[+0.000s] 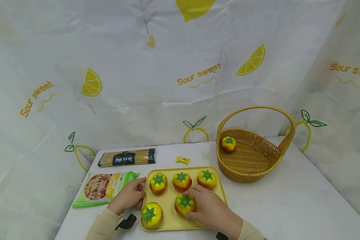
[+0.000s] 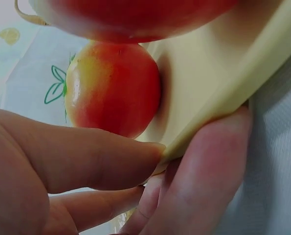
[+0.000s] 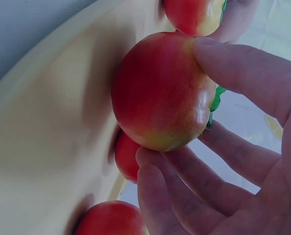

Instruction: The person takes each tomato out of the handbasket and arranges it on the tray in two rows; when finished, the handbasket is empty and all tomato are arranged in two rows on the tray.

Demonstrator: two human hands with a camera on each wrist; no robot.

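A yellow tray [image 1: 168, 225] holds several red-and-yellow persimmons with green star-shaped leaves. My left hand [image 1: 129, 196] pinches the tray's left rim, its fingertips right on the edge in the left wrist view. With my right hand [image 1: 208, 208] I grip the front-middle persimmon [image 1: 184, 204], thumb on one side and fingertips on the other. In the right wrist view this persimmon [image 3: 160, 93] shows its red underside close over the tray. Behind it, a back-row persimmon [image 1: 181, 181] sits between two others. Another persimmon [image 1: 151, 215] lies in the front left corner, near my left hand.
A wicker basket [image 1: 249, 161] with a tall handle stands at the back right, one persimmon [image 1: 228, 144] inside. A small yellow candy [image 1: 183, 160] lies behind the tray. A pasta pack [image 1: 127, 157] and a green food bag [image 1: 105, 187] lie to the left.
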